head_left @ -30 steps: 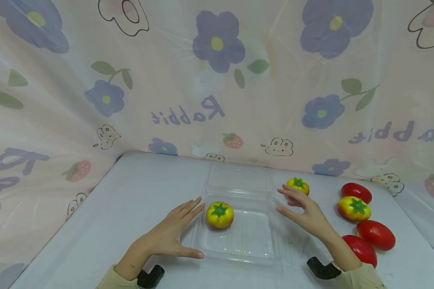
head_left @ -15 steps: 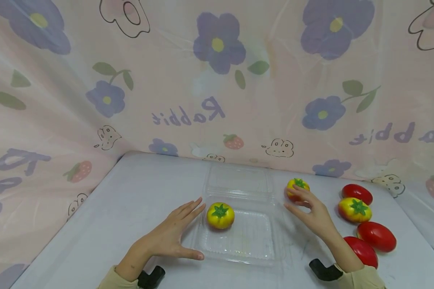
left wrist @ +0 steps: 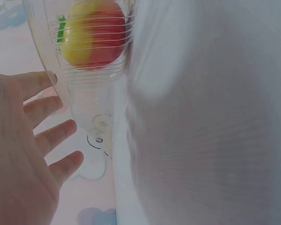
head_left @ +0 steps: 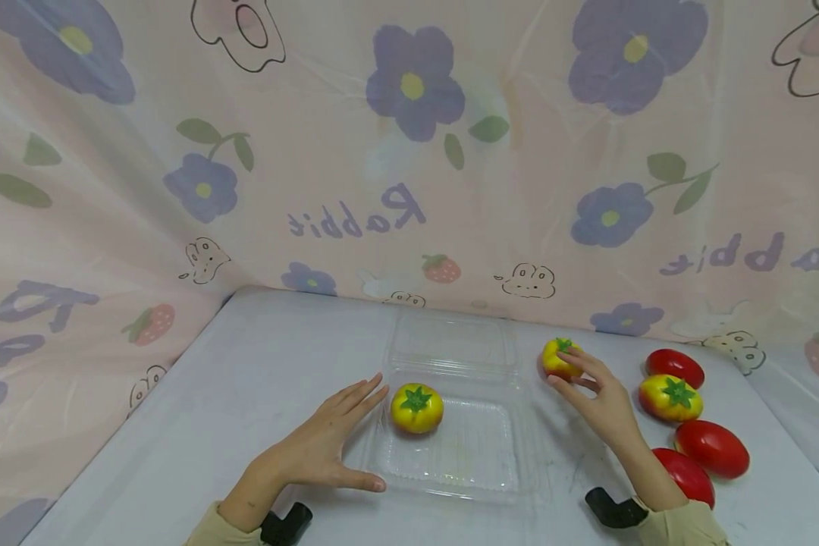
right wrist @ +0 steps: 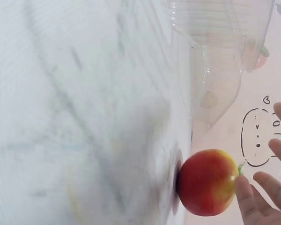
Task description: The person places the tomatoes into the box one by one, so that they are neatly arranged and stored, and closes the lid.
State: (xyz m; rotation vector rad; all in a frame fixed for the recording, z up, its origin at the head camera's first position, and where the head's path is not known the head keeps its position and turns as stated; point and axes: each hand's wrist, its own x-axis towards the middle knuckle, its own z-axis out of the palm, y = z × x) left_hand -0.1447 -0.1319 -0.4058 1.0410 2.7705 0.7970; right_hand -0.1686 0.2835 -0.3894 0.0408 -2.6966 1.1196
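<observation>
A clear plastic clamshell box (head_left: pixel 481 440) lies unfolded on the table, its lid toward the back. Inside its left part sits a yellow-and-red toy tomato (head_left: pixel 416 409) with a green star-shaped top. My left hand (head_left: pixel 321 440) is spread beside the box's left edge, fingertips close to the rim; in the left wrist view the hand (left wrist: pixel 33 136) holds nothing. My right hand (head_left: pixel 604 398) is at a second toy tomato (head_left: pixel 558 358) right of the box, fingers parted and loosely bent. In the right wrist view a fingertip overlaps this tomato (right wrist: pixel 207 183); whether it touches I cannot tell.
At the right lie several red oval toy fruits (head_left: pixel 711 449) and another yellow-and-red tomato (head_left: pixel 670 398), one red fruit partly behind my right forearm. A patterned curtain (head_left: pixel 409 167) stands behind the white table (head_left: pixel 280 341).
My right hand has moved a little to the right, its fingers now over the right side of the second tomato. The left hand and the box stay as they were.
</observation>
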